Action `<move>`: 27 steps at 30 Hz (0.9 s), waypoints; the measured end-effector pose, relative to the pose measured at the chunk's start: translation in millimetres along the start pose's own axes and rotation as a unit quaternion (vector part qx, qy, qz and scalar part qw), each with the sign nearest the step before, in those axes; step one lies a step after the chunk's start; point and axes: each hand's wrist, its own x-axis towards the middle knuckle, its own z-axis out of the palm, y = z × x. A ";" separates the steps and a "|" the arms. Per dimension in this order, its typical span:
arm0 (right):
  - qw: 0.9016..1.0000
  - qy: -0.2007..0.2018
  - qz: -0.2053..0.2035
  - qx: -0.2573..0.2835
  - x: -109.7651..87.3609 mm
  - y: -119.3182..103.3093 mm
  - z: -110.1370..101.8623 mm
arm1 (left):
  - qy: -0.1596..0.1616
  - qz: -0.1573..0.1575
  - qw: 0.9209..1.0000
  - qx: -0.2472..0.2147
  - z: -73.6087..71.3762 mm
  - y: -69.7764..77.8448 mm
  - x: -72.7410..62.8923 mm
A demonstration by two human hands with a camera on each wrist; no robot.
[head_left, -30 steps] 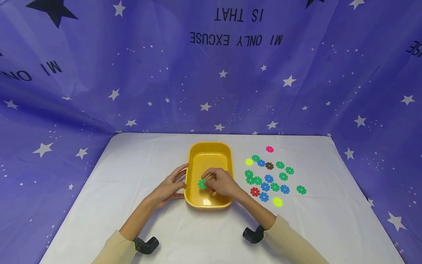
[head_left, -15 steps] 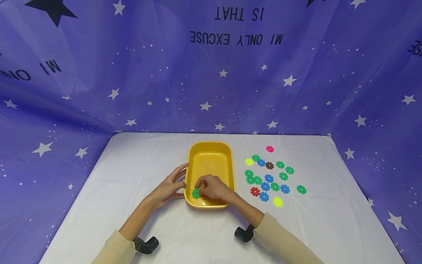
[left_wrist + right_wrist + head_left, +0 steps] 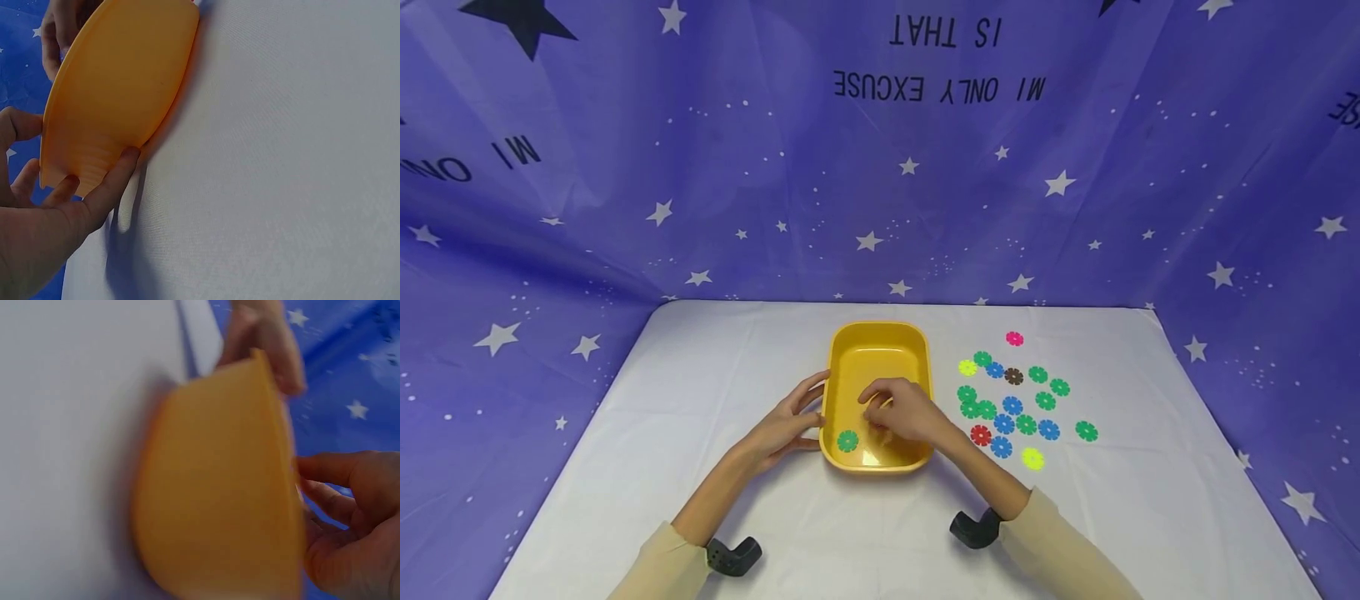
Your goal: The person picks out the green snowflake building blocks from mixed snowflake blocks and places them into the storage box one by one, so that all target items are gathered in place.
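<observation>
A yellow plastic tray [image 3: 880,333] stands on the white table. My left hand [image 3: 782,427] rests its spread fingertips against the tray's left wall and rim; the left wrist view has one fingertip [image 3: 128,157] low on the outer wall. Inside the tray, near its front left corner, lies a green notched plastic disc [image 3: 847,441]. Over the tray, just right of that disc, hovers my right hand [image 3: 910,412], its fingers loosely bent and nothing seen between them. In the right wrist view the tray wall [image 3: 212,487] hides part of its fingertips.
To the tray's right lie several loose discs: green [image 3: 1086,431], blue [image 3: 1048,430], yellow [image 3: 1033,458], red [image 3: 981,435], brown [image 3: 1013,377] and pink [image 3: 1015,338]. Some overlap. A purple star-patterned cloth [image 3: 880,192] surrounds the table's back and sides.
My right hand carried the green disc down to the tray's front left corner, let it go there, then drew back up and right. My left hand has stayed at the tray's side.
</observation>
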 end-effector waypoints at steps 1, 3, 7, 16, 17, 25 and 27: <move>1.000 0.011 -0.002 0.003 -2.5 -1.3 -7.1 | 0.001 0.001 1.000 -0.001 -0.1 -0.1 0.1; 0.999 0.039 -0.004 0.004 -8.3 -2.1 -22.4 | 0.003 0.002 1.000 0.000 -0.5 -0.4 0.1; 0.995 0.101 -0.013 0.007 -20.3 11.6 -54.5 | 0.001 0.003 1.000 0.001 -0.8 -0.9 0.1; 0.981 0.185 0.047 -0.030 -42.9 78.8 -100.8 | -0.002 0.001 1.000 0.004 -1.8 0.0 -0.3; 0.980 0.185 0.059 -0.033 -43.4 85.0 -101.9 | -0.001 0.000 1.000 0.005 -1.8 0.3 -0.2; 0.981 0.170 0.083 -0.034 -38.0 115.0 -98.8 | -0.002 -0.002 1.000 0.005 -1.9 0.9 -0.2; 0.982 0.168 0.080 -0.041 -35.4 118.2 -97.5 | -0.004 -0.001 1.000 0.005 -2.0 0.3 -0.2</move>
